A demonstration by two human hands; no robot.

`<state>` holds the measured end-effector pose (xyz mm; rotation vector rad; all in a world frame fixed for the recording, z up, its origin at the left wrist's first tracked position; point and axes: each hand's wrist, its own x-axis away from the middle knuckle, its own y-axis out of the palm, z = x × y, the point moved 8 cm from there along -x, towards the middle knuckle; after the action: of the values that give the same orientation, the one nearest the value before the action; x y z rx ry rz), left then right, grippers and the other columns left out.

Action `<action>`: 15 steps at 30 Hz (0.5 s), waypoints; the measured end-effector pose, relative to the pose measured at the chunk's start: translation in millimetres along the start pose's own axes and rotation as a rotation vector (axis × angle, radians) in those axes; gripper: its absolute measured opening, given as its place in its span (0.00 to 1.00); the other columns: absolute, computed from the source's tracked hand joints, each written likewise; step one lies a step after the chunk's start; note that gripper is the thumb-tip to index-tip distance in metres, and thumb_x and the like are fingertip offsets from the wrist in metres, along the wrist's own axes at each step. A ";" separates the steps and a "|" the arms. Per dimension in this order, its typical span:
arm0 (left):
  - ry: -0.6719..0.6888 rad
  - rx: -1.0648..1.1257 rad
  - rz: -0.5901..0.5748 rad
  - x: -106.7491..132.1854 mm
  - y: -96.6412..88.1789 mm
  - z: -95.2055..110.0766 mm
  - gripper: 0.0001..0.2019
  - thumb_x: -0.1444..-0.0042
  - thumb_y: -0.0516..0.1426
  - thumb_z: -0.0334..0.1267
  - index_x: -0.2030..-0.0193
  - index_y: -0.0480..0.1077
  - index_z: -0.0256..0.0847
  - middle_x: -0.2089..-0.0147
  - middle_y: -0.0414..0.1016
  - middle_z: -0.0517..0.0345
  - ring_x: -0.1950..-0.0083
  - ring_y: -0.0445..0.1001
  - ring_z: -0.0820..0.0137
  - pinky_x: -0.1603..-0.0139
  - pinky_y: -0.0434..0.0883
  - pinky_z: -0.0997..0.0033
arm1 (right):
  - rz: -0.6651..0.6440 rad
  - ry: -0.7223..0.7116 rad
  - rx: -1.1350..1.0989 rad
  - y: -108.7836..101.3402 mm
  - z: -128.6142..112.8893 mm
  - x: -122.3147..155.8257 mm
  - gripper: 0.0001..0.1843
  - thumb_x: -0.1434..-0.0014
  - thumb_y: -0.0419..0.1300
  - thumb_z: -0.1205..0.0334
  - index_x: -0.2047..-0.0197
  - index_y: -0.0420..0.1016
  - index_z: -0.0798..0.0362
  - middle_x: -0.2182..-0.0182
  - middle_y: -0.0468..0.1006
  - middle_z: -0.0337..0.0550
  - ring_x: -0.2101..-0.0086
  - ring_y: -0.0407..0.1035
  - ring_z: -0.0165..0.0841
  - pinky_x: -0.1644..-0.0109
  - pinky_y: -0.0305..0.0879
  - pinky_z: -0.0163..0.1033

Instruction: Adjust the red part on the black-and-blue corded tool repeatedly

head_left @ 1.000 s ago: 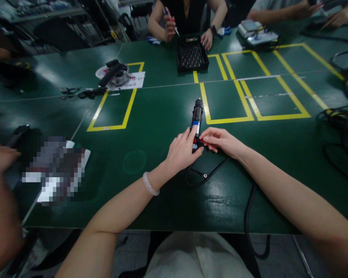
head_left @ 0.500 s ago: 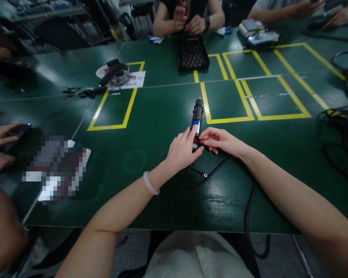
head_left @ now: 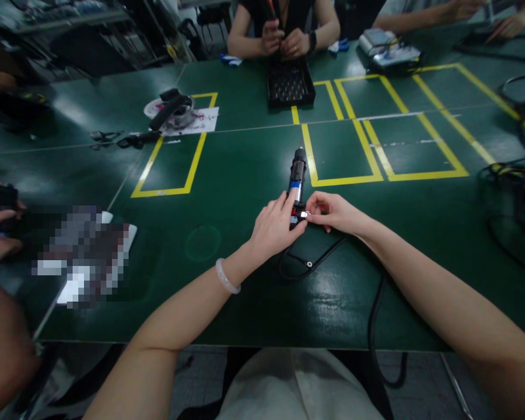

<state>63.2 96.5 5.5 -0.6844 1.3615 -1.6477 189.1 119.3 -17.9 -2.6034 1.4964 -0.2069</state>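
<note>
An electric screwdriver [head_left: 298, 172] lies on the green table in front of me, its thin bit pointing away. My left hand [head_left: 275, 224] rests over its rear part and holds it down, the index finger stretched along the body. At the near end, my right hand [head_left: 328, 211] pinches close to a small shiny connector-like piece [head_left: 304, 214]; the fingertips partly hide it, and its exact kind is unclear. A black cable [head_left: 328, 252] loops just below both hands. On that loop lies a small metal ring [head_left: 310, 265].
Across the table [head_left: 245, 303], a person's hands work above a black tray [head_left: 291, 84] with small parts. Tape and a black-handled tool [head_left: 172, 111] lie back left. Another person's hands hold a dark object [head_left: 4, 198] at left. Tangled cables [head_left: 514, 186] lie right.
My right fingers have shifted slightly, and a bright metal face now shows at the screwdriver's rear. The left neighbour's hands have lifted and turned the dark object. My left hand stays put.
</note>
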 end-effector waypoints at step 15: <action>-0.002 -0.016 0.003 -0.7 0.6 0.2 0.37 0.36 0.51 0.50 0.27 0.48 0.31 0.30 0.58 0.36 0.36 0.65 0.52 0.39 0.64 0.57 | -0.011 0.025 -0.024 7.4 0.8 1.0 0.13 0.44 0.58 0.69 0.56 0.62 0.52 0.76 0.67 0.32 0.77 0.65 0.27 0.83 0.59 0.27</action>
<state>63.8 96.9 5.1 -0.6930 1.3754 -1.6349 183.4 114.8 -19.9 -2.6379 1.5015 -0.2258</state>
